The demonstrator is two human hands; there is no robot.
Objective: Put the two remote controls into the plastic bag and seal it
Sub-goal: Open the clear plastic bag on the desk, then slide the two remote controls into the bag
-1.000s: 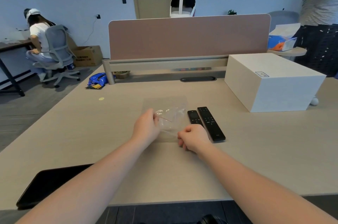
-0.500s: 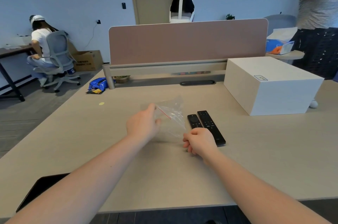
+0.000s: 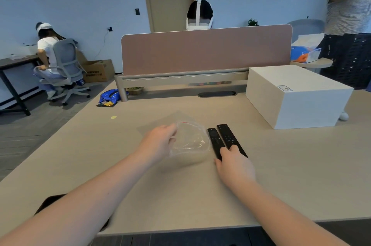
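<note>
Head view: your right hand [image 3: 233, 162] is resting fingers on two slim black remote controls [image 3: 224, 140], long axes pointing away; your left hand [image 3: 160, 143] is pinching the clear plastic bag [image 3: 190, 139] just left.

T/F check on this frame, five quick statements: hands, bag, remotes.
1. The left hand holds the plastic bag. True.
2. Both remote controls are already inside the bag. False: the shorter remote and the longer remote lie on the desk, right of the bag.
3. The right hand rests on the remotes' near ends. True.
4. The remotes lie stacked crosswise. False: side by side, parallel.
5. The white box stands left of the bag. False: it stands far right.
</note>
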